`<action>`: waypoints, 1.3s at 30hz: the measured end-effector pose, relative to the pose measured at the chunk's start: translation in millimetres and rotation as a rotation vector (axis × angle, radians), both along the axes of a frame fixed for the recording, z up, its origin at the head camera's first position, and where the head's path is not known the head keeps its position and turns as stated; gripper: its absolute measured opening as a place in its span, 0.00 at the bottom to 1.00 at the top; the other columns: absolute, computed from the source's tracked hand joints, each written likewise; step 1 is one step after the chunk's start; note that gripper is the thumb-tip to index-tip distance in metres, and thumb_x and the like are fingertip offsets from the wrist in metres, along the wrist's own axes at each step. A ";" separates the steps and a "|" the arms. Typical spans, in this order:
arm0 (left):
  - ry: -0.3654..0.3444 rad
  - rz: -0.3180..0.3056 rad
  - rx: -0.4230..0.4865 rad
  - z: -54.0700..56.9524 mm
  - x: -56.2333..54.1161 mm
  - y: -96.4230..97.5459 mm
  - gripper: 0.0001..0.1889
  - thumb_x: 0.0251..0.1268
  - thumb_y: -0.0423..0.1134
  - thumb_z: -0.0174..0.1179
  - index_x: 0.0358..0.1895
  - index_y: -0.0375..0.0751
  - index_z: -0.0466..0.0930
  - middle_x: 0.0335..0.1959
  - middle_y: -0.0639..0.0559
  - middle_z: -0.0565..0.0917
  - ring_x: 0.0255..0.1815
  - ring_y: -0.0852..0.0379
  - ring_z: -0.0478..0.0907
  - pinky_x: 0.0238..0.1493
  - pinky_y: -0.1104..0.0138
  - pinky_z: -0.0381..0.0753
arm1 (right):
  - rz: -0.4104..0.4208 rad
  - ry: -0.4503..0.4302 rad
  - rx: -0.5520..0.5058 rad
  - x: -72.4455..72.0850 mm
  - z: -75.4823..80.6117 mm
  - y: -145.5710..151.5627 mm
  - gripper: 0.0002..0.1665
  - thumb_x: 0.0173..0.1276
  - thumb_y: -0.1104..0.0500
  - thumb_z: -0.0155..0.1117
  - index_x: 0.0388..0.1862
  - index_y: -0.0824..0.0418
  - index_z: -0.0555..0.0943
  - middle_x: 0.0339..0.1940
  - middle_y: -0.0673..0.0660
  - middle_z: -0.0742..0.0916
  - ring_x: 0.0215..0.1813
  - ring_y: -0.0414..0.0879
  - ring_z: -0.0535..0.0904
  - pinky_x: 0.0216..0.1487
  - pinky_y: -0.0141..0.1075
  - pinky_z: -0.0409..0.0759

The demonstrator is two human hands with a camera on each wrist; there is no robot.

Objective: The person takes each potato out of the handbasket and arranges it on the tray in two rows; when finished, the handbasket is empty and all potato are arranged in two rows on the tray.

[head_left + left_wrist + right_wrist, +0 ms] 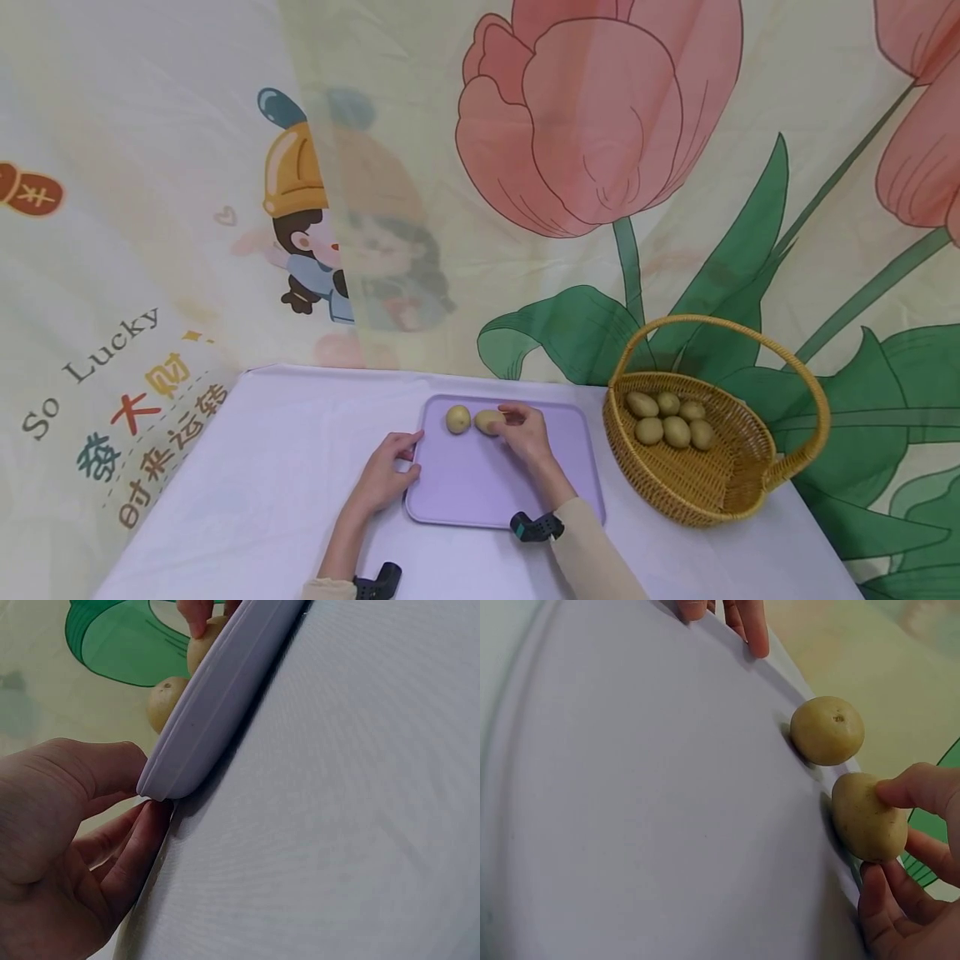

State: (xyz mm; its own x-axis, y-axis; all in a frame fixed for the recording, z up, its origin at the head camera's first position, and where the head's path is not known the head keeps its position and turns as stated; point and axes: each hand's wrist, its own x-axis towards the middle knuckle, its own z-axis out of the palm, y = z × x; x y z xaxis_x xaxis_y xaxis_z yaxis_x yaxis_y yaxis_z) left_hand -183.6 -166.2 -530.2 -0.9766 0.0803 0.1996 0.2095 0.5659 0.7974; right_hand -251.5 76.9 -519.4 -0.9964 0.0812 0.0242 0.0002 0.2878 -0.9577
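Note:
Two potatoes are at the far side of a lilac tray [480, 492]. My right hand [525, 433] pinches the right-hand potato [868, 817], thumb on one side and fingers on the other, low over the tray by its far rim. Close beside it sits the other potato [827, 730], untouched. At the tray's left edge, my left hand [386, 475] holds the rim between thumb and curled fingers; its fingertips show at the rim in the left wrist view, partly hidden by the tray.
To the right of the tray stands a wicker basket [678, 508] with a tall arched handle, holding several potatoes [677, 432]. A white cloth [270, 467] covers the table. Behind hangs a printed curtain [420, 167] with tulips and cartoon figures.

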 end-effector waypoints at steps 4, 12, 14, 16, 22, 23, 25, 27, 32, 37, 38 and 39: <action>-0.004 0.001 0.000 1.0 0.4 -0.2 0.27 0.51 0.23 0.66 0.59 0.30 0.79 0.47 0.45 0.78 0.41 0.54 0.78 0.48 0.61 0.77 | -0.040 0.014 0.013 1.3 1.9 -4.6 0.22 0.48 0.65 0.76 0.43 0.72 0.84 0.35 0.62 0.86 0.38 0.49 0.81 0.34 0.33 0.79; 0.009 -0.016 0.024 1.1 1.3 0.2 0.27 0.49 0.22 0.66 0.59 0.29 0.79 0.46 0.45 0.79 0.40 0.52 0.79 0.47 0.61 0.78 | -0.119 0.031 0.028 3.6 5.2 -11.9 0.20 0.46 0.63 0.76 0.40 0.72 0.85 0.31 0.60 0.85 0.34 0.47 0.78 0.32 0.33 0.76; 0.011 -0.019 0.026 0.0 0.8 0.3 0.27 0.49 0.22 0.66 0.58 0.29 0.79 0.46 0.45 0.79 0.40 0.53 0.79 0.47 0.61 0.78 | -0.145 0.029 0.041 3.9 5.8 -13.0 0.21 0.46 0.62 0.76 0.40 0.71 0.85 0.30 0.60 0.85 0.34 0.47 0.78 0.33 0.34 0.76; 0.005 -0.016 0.027 -0.9 0.4 0.3 0.27 0.49 0.22 0.66 0.59 0.29 0.79 0.46 0.45 0.79 0.40 0.53 0.78 0.47 0.62 0.78 | -0.165 0.025 0.056 4.5 6.1 -14.1 0.21 0.46 0.61 0.76 0.39 0.70 0.85 0.30 0.60 0.85 0.34 0.48 0.79 0.34 0.35 0.76; -0.003 -0.009 0.013 -1.5 0.6 -0.4 0.27 0.50 0.23 0.66 0.59 0.30 0.79 0.47 0.47 0.78 0.40 0.54 0.78 0.47 0.62 0.77 | -0.177 0.029 0.098 4.3 6.0 -15.4 0.20 0.45 0.60 0.77 0.36 0.70 0.84 0.29 0.59 0.85 0.33 0.48 0.79 0.34 0.36 0.77; -0.003 -0.009 0.011 -1.3 0.8 -0.7 0.27 0.50 0.23 0.66 0.59 0.30 0.79 0.46 0.47 0.78 0.40 0.54 0.78 0.47 0.62 0.77 | -0.176 0.029 0.100 4.1 6.2 -15.4 0.19 0.45 0.60 0.76 0.35 0.70 0.84 0.29 0.58 0.85 0.33 0.47 0.79 0.33 0.36 0.77; 0.004 -0.008 0.008 -0.2 1.4 -1.0 0.27 0.50 0.23 0.66 0.59 0.29 0.79 0.46 0.47 0.78 0.40 0.54 0.77 0.47 0.61 0.77 | -0.175 0.024 0.090 4.1 7.0 -15.6 0.17 0.46 0.60 0.76 0.34 0.69 0.84 0.28 0.58 0.85 0.31 0.46 0.79 0.32 0.34 0.77; 0.013 -0.011 0.005 0.8 2.2 -1.2 0.27 0.50 0.24 0.66 0.59 0.29 0.79 0.46 0.46 0.78 0.40 0.54 0.77 0.46 0.60 0.77 | -0.169 0.023 0.080 4.0 7.5 -15.4 0.16 0.47 0.60 0.75 0.32 0.69 0.83 0.27 0.58 0.85 0.29 0.45 0.78 0.30 0.33 0.77; -0.008 -0.008 0.010 2.0 3.3 -0.5 0.27 0.50 0.23 0.66 0.59 0.29 0.79 0.46 0.46 0.78 0.41 0.54 0.77 0.46 0.61 0.77 | -0.162 0.010 0.078 3.0 7.1 -14.0 0.13 0.51 0.60 0.73 0.31 0.69 0.83 0.25 0.57 0.85 0.27 0.41 0.77 0.27 0.31 0.76; -0.015 -0.008 0.012 1.4 2.9 0.1 0.27 0.50 0.23 0.66 0.59 0.29 0.79 0.46 0.46 0.78 0.41 0.54 0.77 0.47 0.61 0.77 | -0.163 -0.001 0.068 3.0 5.8 -13.7 0.12 0.52 0.60 0.72 0.30 0.68 0.83 0.23 0.55 0.85 0.24 0.39 0.76 0.26 0.29 0.75; -0.011 -0.008 0.009 1.1 2.6 0.2 0.27 0.50 0.23 0.66 0.59 0.29 0.79 0.46 0.46 0.78 0.41 0.53 0.77 0.47 0.61 0.77 | -0.161 0.000 0.062 3.0 5.7 -13.6 0.11 0.52 0.61 0.72 0.30 0.68 0.83 0.23 0.54 0.85 0.23 0.38 0.76 0.26 0.29 0.75; -0.014 -0.006 0.008 1.0 2.2 0.2 0.27 0.50 0.23 0.66 0.59 0.29 0.79 0.47 0.47 0.78 0.41 0.54 0.77 0.47 0.61 0.77 | -0.162 -0.003 0.058 2.9 5.6 -13.6 0.11 0.53 0.61 0.72 0.30 0.68 0.83 0.22 0.54 0.85 0.22 0.38 0.76 0.25 0.29 0.75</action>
